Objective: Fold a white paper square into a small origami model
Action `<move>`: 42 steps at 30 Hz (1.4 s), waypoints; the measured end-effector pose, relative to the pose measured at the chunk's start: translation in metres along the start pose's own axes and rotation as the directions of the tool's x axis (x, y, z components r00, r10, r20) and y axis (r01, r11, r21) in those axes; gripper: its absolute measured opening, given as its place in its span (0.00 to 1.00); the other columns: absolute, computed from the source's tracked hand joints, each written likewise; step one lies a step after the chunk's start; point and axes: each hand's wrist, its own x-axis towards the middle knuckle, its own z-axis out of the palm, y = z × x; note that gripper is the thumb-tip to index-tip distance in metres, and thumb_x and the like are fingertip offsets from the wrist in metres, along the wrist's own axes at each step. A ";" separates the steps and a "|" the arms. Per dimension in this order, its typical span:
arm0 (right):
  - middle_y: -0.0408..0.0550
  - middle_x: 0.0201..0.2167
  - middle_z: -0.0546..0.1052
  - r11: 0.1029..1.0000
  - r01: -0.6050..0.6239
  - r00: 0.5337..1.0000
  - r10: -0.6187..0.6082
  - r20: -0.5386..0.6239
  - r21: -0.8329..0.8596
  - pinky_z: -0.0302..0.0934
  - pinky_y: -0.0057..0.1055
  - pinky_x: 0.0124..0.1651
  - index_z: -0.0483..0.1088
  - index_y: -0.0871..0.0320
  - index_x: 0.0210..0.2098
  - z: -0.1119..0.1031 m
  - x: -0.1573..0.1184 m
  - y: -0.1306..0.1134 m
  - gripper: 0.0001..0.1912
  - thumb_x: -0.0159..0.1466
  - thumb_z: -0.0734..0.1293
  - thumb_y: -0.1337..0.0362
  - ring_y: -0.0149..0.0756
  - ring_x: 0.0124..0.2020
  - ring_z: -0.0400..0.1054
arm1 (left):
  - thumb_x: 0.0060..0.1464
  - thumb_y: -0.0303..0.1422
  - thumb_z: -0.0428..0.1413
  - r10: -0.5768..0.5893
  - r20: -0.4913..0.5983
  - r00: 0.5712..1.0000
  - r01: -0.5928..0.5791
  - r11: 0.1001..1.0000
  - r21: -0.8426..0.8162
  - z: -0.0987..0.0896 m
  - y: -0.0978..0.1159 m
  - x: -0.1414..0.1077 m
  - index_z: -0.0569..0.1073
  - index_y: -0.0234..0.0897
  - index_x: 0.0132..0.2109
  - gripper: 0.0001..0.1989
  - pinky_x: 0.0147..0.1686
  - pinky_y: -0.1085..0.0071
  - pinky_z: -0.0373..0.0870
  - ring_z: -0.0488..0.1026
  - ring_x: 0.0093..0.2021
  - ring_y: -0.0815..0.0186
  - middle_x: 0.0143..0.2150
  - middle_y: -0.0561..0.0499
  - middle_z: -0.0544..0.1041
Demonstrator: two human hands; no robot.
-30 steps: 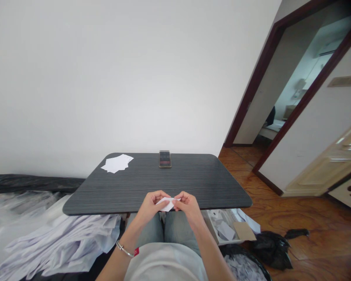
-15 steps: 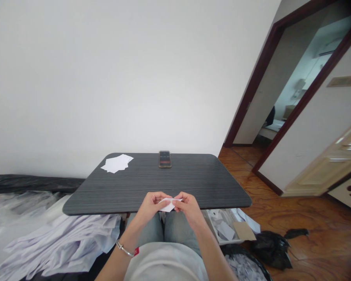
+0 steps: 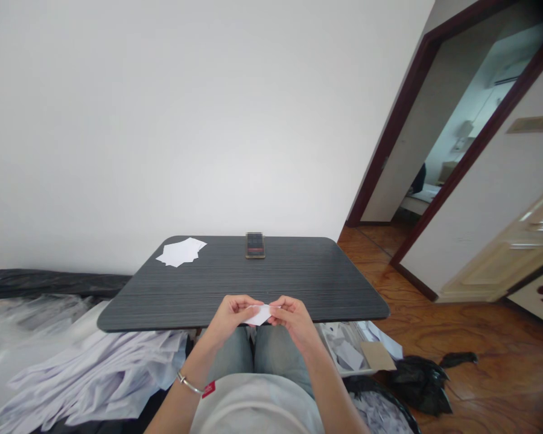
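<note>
A small folded piece of white paper [image 3: 260, 314] is held above the near edge of the table, pinched between my left hand [image 3: 229, 316] and my right hand [image 3: 294, 320]. Its middle shows between my fingers, and its ends are hidden by them. Beyond my hands, a loose stack of white paper sheets [image 3: 181, 252] lies at the far left of the dark wood-grain table [image 3: 276, 277]. A phone [image 3: 255, 245] stands at the far edge, and neither hand touches it.
My knees in grey-blue jeans lie under the table edge. To the left sits a heap of crumpled white sheets [image 3: 95, 377]. To the right, an open box of paper scraps [image 3: 344, 352] sits near a black plastic bag [image 3: 419, 386] on the wooden floor.
My hands have drawn slightly apart and the white paper between them looks flatter and more stretched out. The sheets and the phone on the table have not moved.
</note>
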 end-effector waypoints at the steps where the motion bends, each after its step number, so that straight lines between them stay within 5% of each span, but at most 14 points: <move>1: 0.42 0.15 0.73 1.000 0.001 1.000 -0.001 -0.002 -0.002 0.60 0.22 0.22 0.71 0.62 0.21 -0.001 0.000 0.000 0.09 0.43 0.73 0.64 0.26 0.17 0.66 | 0.38 0.34 0.62 0.001 -0.004 1.000 -0.001 1.000 0.001 0.000 0.000 0.000 0.76 0.29 0.32 0.12 0.21 0.78 0.61 0.67 0.20 0.73 0.22 0.50 0.76; 42: 0.43 0.17 0.75 0.996 0.032 0.999 -0.032 0.006 -0.079 0.63 0.24 0.25 0.74 0.60 0.21 -0.003 -0.005 -0.008 0.05 0.44 0.72 0.66 0.29 0.20 0.68 | 0.38 0.34 0.62 0.031 -0.012 0.999 -0.030 0.997 0.077 -0.006 -0.001 -0.002 0.76 0.30 0.28 0.10 0.24 0.76 0.66 0.70 0.23 0.70 0.24 0.49 0.76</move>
